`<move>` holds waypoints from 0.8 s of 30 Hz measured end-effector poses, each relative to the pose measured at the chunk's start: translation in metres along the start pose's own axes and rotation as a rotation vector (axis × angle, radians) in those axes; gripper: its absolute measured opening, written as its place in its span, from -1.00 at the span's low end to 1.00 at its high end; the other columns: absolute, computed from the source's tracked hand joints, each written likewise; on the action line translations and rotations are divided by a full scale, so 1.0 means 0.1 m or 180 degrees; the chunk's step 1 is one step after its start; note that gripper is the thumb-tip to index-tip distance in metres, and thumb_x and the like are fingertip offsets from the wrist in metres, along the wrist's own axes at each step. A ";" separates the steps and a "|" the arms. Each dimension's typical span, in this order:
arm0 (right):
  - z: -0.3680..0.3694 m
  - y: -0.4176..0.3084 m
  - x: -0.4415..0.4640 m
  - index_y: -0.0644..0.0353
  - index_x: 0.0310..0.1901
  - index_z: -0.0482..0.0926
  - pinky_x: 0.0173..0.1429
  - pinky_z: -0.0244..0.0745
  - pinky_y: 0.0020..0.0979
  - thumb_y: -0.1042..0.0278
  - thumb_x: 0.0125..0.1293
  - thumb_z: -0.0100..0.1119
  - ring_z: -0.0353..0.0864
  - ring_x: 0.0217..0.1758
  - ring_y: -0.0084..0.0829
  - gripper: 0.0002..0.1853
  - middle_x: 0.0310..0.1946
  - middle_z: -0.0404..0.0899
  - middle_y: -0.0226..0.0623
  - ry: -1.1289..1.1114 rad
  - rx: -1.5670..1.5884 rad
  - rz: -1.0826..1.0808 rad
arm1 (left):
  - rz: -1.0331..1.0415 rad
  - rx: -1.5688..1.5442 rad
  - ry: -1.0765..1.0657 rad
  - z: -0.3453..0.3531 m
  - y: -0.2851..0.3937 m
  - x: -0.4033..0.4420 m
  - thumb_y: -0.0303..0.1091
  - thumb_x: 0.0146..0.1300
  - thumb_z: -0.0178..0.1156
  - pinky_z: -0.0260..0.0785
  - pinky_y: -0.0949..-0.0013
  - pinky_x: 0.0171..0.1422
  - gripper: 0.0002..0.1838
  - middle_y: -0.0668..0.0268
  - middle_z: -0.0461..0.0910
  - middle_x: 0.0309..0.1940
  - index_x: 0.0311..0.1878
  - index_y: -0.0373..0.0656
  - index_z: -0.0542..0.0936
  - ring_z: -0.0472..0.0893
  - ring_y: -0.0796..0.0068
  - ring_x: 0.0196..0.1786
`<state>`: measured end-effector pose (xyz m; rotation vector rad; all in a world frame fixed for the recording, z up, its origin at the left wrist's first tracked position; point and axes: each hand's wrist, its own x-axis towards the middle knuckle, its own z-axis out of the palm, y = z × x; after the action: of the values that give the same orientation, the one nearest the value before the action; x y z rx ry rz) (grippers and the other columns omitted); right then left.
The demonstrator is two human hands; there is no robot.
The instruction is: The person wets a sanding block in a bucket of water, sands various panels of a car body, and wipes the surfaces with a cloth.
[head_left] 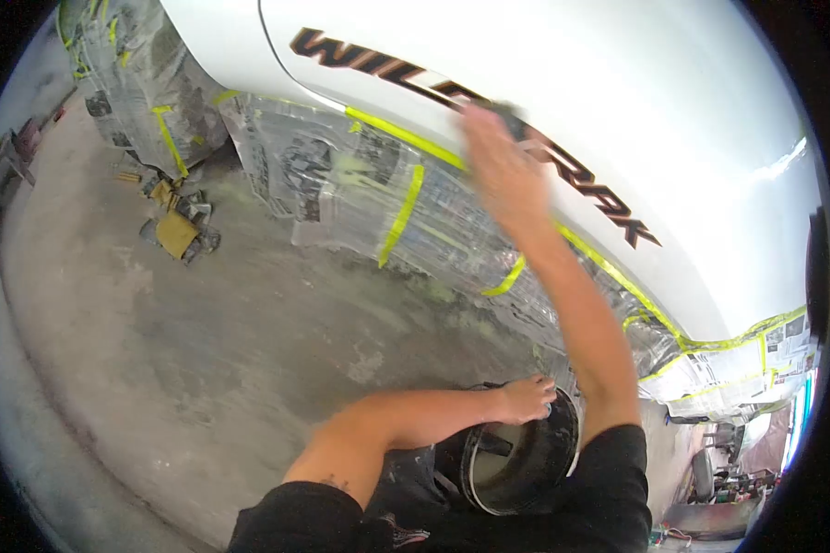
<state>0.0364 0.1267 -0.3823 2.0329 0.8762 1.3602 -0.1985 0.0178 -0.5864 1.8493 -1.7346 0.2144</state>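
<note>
A white vehicle panel fills the upper right, with dark, orange-edged lettering along it. My right hand is on the lettering, blurred by motion, with a dark item at its fingertips that I cannot make out. Below, near my lap, stands a black bucket with murky liquid and a dark object inside. My left hand lies at the bucket's rim, its fingers curled over the far edge.
Plastic and newspaper masking with yellow-green tape hangs under the panel. A covered wheel area is at the upper left. Scrunched paper and a tan piece lie on the concrete floor. Assorted clutter sits at the lower right.
</note>
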 end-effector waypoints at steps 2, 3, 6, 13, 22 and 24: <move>0.05 -0.58 0.88 -0.01 0.62 -0.09 0.69 -0.37 0.05 0.40 0.42 -0.12 -0.24 0.71 -0.52 -0.25 0.67 -0.27 -0.54 -0.0668 -0.0337 -0.0384 | 0.0011 0.0053 0.0147 0.06 -0.01 -0.01 -0.20 0.20 0.21 0.21 -0.04 0.40 -0.76 0.17 0.54 0.10 -0.18 -0.05 0.76 0.31 0.07 0.41; 0.08 -0.84 1.22 -0.03 0.62 -0.17 0.70 -0.49 0.00 0.39 0.43 -0.19 -0.37 0.71 -0.59 -0.24 0.67 -0.36 -0.59 -0.0736 -0.0835 -0.0566 | 0.0036 0.0021 0.0422 0.15 -0.02 0.01 -0.21 0.19 0.22 0.21 -0.04 0.40 -0.76 0.18 0.54 0.10 -0.18 -0.05 0.76 0.31 0.07 0.40; 0.09 -1.14 1.73 -0.03 0.62 -0.13 0.71 -0.42 -0.16 0.38 0.43 -0.16 -0.34 0.71 -0.61 -0.24 0.67 -0.34 -0.63 -0.0955 -0.0264 -0.0525 | 0.0129 -0.0040 0.1030 0.40 -0.06 0.02 -0.21 0.18 0.22 0.21 -0.04 0.40 -0.76 0.18 0.54 0.09 -0.18 -0.06 0.76 0.32 0.08 0.39; -0.25 0.05 0.08 -0.06 0.61 -0.04 0.66 -0.08 -0.03 0.51 0.32 -0.03 -0.29 0.71 -0.51 -0.17 0.67 -0.25 -0.55 -0.0987 -0.0277 0.0068 | 0.0130 -0.0009 -0.0017 -0.12 -0.04 -0.05 -0.27 0.14 0.25 0.22 -0.05 0.40 -0.77 0.18 0.53 0.04 -0.17 -0.09 0.75 0.37 0.10 0.31; -1.72 1.45 -2.98 0.23 0.58 -0.03 0.63 -0.34 0.17 0.50 0.40 -0.04 -0.14 0.69 -0.10 -0.26 0.62 -0.10 -0.03 -0.1759 0.0323 0.1879 | -0.0287 -0.1072 0.0726 -0.31 0.00 0.00 -0.36 0.22 0.22 0.30 0.01 0.30 -0.82 0.16 0.49 0.06 -0.13 -0.16 0.63 0.39 0.04 0.25; -2.27 1.27 -3.16 0.33 0.56 0.01 0.64 -0.25 0.10 0.56 0.39 -0.07 -0.08 0.67 -0.01 -0.29 0.60 -0.07 0.09 -0.2215 0.0970 0.2150 | -0.0192 -0.0934 0.0632 -0.29 0.11 0.03 -0.36 0.20 0.25 0.32 0.02 0.28 -0.80 0.16 0.49 0.06 -0.12 -0.16 0.63 0.39 0.06 0.24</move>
<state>-0.2360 -0.1782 -0.3952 2.9212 0.0731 0.6888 -0.2004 0.0302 -0.5583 1.6071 -1.4859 0.1082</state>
